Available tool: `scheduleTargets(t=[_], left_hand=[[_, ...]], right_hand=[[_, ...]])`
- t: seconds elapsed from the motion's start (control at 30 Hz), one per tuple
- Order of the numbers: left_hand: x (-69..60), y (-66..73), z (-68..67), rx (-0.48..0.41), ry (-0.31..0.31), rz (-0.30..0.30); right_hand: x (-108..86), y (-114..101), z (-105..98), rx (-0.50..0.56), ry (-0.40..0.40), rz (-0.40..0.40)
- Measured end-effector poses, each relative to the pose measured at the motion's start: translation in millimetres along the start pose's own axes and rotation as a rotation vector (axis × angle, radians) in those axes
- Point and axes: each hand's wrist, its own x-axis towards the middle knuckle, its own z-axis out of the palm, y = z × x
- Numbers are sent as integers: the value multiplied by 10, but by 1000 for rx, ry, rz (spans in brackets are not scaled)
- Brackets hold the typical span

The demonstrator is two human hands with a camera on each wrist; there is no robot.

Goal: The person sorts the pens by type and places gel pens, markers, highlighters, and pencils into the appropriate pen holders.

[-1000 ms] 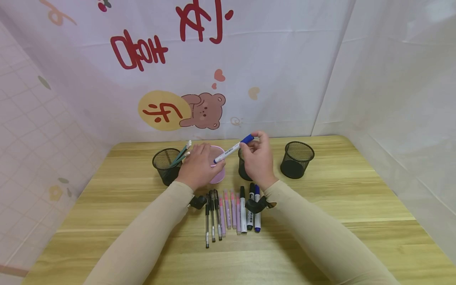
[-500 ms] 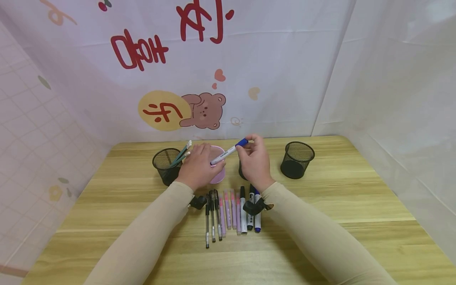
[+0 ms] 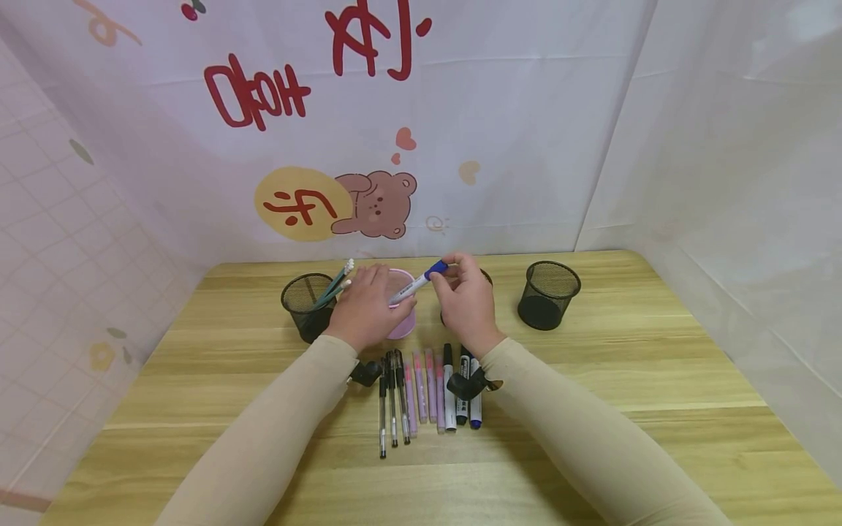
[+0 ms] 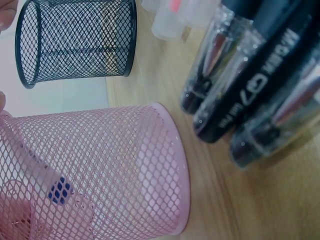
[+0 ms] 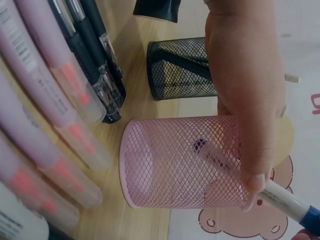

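Observation:
My right hand pinches a white marker by its blue cap. The marker slants down into a pink mesh pen holder, its blue end showing through the mesh inside. My left hand holds this pen holder at its rim, the thumb lying close beside the marker; its other fingers are partly hidden. In the left wrist view the pink pen holder fills the lower left. A black mesh pen holder with several green pencils stands just left of my left hand.
Behind my right hand stands another black mesh pen holder, mostly hidden in the head view. A further black one is at the right. In front lie black gel pens, lilac highlighters and markers in a row on the wooden table.
My right hand has moved left and slightly down with the marker, whose lower end has sunk into the pink pen holder. My left hand has stayed in place.

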Motion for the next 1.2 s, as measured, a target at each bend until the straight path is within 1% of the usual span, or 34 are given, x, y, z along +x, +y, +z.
scheduleTargets(t=[0.17,0.37,0.47,0.77,1.03,1.13,1.2], left_hand=[[0,1,1,5,-1,-1],[-5,8,-2,3,2,10],[-7,11,-7,1,2,21],[-4,-1,-1,11,-4,14],[-9,-5,1,8,-7,10],[-10,-4,-4,1,-8,11],[-10,-4,-8,-1,-9,11]], right_hand=[[0,-17,4,-28,-12,18],[-14,-43,1,-23,-50,53],[-20,-55,-1,-20,-58,49],[-28,-68,-12,-24,-62,37],[-37,-105,-118,-59,-80,28],[-35,-108,-177,-73,-107,29],[-37,-106,-223,-81,-138,38]])
